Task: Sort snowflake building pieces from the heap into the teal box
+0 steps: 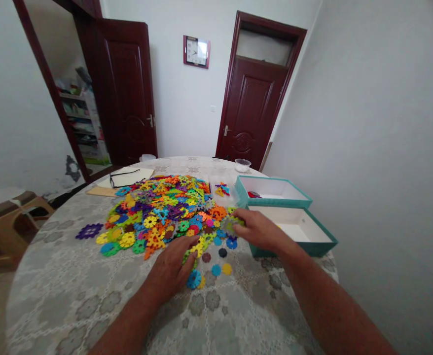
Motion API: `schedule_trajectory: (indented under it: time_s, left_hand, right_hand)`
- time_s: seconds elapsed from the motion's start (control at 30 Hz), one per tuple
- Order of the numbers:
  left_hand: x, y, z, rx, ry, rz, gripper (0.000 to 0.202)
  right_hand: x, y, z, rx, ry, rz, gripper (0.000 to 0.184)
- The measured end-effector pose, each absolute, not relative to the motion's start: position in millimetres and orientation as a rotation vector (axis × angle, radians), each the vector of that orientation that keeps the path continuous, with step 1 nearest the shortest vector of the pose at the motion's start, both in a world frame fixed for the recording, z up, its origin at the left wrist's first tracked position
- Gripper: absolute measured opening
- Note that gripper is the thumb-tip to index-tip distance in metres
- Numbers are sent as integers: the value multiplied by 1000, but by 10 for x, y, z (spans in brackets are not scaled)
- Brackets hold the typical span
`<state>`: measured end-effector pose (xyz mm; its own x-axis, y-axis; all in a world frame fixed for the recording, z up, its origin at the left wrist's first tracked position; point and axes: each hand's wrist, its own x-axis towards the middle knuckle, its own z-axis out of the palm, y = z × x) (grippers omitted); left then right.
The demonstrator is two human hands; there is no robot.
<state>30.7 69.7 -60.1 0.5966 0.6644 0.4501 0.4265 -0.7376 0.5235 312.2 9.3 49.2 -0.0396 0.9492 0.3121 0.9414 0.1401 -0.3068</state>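
A heap of colourful plastic interlocking pieces [175, 199], many shaped like toothed discs, covers the middle of the table. My left hand [174, 261] rests at the near edge of this heap, thumb and fingers apart. Beside its fingertips lie a yellow piece [198, 247] and a green one partly covered by the hand. At the heap's right side, my right hand [257, 228] pinches a grey toothed disc [228, 225]. Some yellow-green shows at its fingers too; whether that is held cannot be made out. Loose discs, including a blue one [193, 279], lie between the hands.
Two teal-rimmed boxes [325, 235] stand at the right, the farther [294, 189] holding something red. A clear tray [227, 199] contains a few joined pieces. Eyeglasses [112, 181] lie on paper at the back left. A clear bowl [242, 162] stands at the far edge.
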Motion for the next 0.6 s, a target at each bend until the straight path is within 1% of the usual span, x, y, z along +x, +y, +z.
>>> schedule_trajectory:
  time_s: [0.03, 0.17, 0.27, 0.4, 0.47, 0.53, 0.6]
  left_hand:
    - [286, 720, -601, 2492, 907, 915, 37]
    - [218, 747, -565, 2596, 950, 762, 39]
    - [195, 711, -499, 2615, 988, 551, 51]
    - [180, 660, -427, 2577, 1027, 378, 71]
    - [173, 648, -422, 2565, 1034, 337, 77]
    - [169, 649, -439, 2558, 1038, 335, 76]
    - [170, 663, -468, 2559, 1045, 355, 67]
  right_hand:
    - [3293, 209, 576, -1828, -1979, 21, 15]
    - [3947, 725, 782, -2088, -1706, -253, 28]
    - [4269, 995, 783, -2249, -1516, -367, 33]
    - [4452, 1131, 685, -2294, -1416, -356, 41]
    - [4462, 1133, 647, -2294, -1399, -348, 42]
    - [4410, 1092, 632, -2280, -1405, -351, 40]
    - [4276, 997, 627, -2227, -1439, -368, 37]
